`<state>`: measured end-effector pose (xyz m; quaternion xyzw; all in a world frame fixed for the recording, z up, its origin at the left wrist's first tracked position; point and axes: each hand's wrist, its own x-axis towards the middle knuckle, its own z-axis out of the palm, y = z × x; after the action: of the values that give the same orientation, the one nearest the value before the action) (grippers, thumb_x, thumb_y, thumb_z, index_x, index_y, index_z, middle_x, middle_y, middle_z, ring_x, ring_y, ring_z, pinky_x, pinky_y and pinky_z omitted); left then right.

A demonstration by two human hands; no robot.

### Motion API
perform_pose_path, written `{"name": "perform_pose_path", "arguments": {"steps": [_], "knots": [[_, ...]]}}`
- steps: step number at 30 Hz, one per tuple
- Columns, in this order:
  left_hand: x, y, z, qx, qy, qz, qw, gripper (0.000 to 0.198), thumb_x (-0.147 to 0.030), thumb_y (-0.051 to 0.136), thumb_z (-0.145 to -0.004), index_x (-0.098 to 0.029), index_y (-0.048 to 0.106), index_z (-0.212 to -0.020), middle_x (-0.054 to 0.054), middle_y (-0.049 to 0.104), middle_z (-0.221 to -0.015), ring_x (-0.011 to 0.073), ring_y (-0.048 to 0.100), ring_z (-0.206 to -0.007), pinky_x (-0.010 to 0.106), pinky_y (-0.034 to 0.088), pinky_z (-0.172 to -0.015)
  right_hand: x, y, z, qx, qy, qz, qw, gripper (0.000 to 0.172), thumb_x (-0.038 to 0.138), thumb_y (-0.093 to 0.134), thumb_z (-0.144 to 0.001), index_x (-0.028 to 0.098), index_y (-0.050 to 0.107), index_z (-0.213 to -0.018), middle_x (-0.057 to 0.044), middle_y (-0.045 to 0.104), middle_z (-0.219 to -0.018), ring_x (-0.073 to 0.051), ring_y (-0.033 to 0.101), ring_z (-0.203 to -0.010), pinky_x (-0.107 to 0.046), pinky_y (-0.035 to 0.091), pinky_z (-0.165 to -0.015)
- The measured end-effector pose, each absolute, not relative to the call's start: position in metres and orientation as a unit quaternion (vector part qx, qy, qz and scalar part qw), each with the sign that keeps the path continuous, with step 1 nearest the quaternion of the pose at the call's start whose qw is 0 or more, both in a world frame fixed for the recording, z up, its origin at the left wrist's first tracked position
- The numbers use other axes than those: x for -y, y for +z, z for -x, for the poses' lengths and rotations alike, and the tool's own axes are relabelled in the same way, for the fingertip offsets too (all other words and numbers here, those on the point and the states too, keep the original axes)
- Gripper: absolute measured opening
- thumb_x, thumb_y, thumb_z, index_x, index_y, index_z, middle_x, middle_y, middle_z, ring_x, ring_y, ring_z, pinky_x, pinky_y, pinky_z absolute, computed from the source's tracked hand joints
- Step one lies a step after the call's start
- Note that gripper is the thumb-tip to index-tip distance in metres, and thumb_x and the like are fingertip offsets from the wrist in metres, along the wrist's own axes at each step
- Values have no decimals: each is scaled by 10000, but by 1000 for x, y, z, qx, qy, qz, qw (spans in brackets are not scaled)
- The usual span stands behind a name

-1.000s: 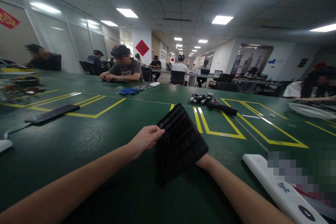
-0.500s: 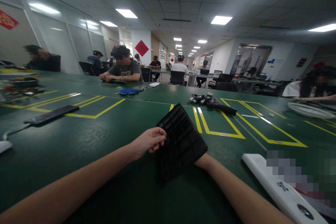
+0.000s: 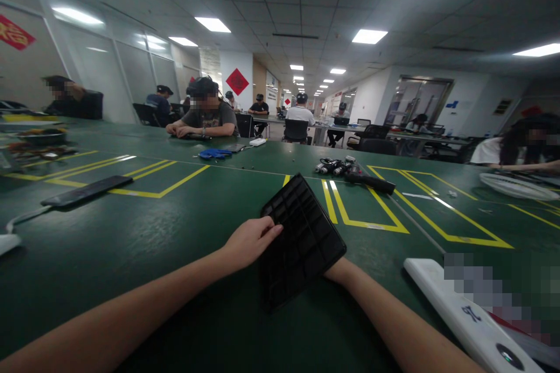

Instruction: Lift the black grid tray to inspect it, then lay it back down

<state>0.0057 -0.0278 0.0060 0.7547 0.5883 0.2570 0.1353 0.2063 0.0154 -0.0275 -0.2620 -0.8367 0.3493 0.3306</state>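
Note:
A black compartment tray (image 3: 301, 239) is held up at a steep tilt above the green table, its grid of shallow cells facing me. My right hand (image 3: 339, 268) supports it from behind at the lower right edge; most of that hand is hidden by the tray. At the tray's left side my left hand (image 3: 254, 240) is closed, with the thumb lying over the cells. Its other fingers are mostly hidden, and anything between them is too small to make out.
Beyond the tray lie bundled black cables (image 3: 336, 166) and a black cylinder (image 3: 371, 182). A black power bank (image 3: 87, 192) rests at left, a long white device (image 3: 464, 309) at right. Blue gloves (image 3: 214, 154) lie farther back. A person (image 3: 205, 111) sits across the table (image 3: 175, 227).
My left hand has turned over slightly and its thumb has shifted right across the tray face, hiding the fingertips that showed before. Tray and right hand stay nearly still.

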Motion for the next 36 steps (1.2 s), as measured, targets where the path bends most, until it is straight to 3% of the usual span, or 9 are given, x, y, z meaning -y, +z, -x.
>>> {"name": "perform_pose_path", "arguments": {"steps": [7, 12, 14, 19, 21, 23, 27, 32, 36], "knots": [[31, 11, -6, -539, 280, -776, 170, 166, -302, 438, -797, -169, 522, -851, -7, 507, -692, 114, 460, -614, 224, 342, -550, -18, -31, -206, 837, 333, 249, 356, 505, 363, 498, -774, 117, 450, -1212, -116, 468, -1278, -195, 415, -1193, -359, 297, -1044], [31, 15, -3, -526, 296, -772, 200, 139, -268, 452, -770, -171, 546, -807, 3, 521, -699, 116, 465, -615, 231, 354, -553, -19, -32, -208, 845, 332, 261, 327, 509, 351, 501, -768, 80, 461, -1197, -147, 474, -1264, -204, 437, -1173, -356, 310, -1034], [29, 16, -2, -527, 322, -743, 257, 110, -256, 485, -729, -171, 530, -783, -5, 506, -664, 113, 461, -579, 230, 352, -524, -17, -29, -208, 852, 324, 257, 320, 505, 352, 496, -775, 90, 458, -1205, -139, 469, -1271, -204, 425, -1183, -358, 302, -1038], [21, 15, 0, -497, 457, -502, 540, 107, -217, 468, -646, -170, 406, -721, -16, 454, -669, 106, 485, -569, 226, 362, -488, -14, -20, -204, 898, 259, 202, 293, 454, 328, 393, -843, 143, 419, -1257, -84, 437, -1310, -176, 350, -1240, -358, 206, -1082], [19, 14, 1, -488, 456, -471, 576, 147, -237, 499, -646, -165, 400, -728, -23, 435, -676, 89, 461, -570, 210, 336, -486, -14, -20, -203, 898, 256, 205, 292, 455, 329, 386, -845, 139, 423, -1257, -87, 424, -1319, -180, 340, -1246, -362, 198, -1084], [19, 12, 2, -512, 419, -522, 538, 248, -270, 575, -635, -160, 432, -805, -38, 418, -674, 78, 425, -570, 202, 313, -490, -14, -21, -204, 881, 281, 228, 306, 461, 351, 412, -834, 144, 437, -1245, -90, 418, -1323, -192, 352, -1238, -373, 221, -1076], [20, 7, 3, -548, 316, -684, 364, 504, -345, 681, -575, -163, 469, -994, -39, 411, -709, 104, 421, -643, 229, 354, -570, -13, -25, -207, 838, 341, 260, 338, 464, 396, 496, -786, 189, 480, -1202, -81, 457, -1293, -208, 409, -1196, -396, 277, -1047], [23, 9, -2, -534, 266, -794, 116, 330, -397, 609, -632, -164, 536, -854, 22, 494, -825, 162, 469, -764, 271, 373, -662, -15, -30, -206, 843, 329, 263, 335, 515, 411, 497, -777, 178, 445, -1234, -95, 469, -1275, -209, 364, -1223, -401, 261, -1047], [18, 20, 3, -563, 253, -787, -7, 258, -394, 571, -637, -166, 520, -746, 30, 521, -815, 173, 496, -763, 272, 375, -664, -33, -29, -208, 871, 254, 268, 325, 440, 375, 497, -777, 191, 499, -1177, -86, 465, -1272, -221, 367, -1206, -413, 267, -1024]]}}
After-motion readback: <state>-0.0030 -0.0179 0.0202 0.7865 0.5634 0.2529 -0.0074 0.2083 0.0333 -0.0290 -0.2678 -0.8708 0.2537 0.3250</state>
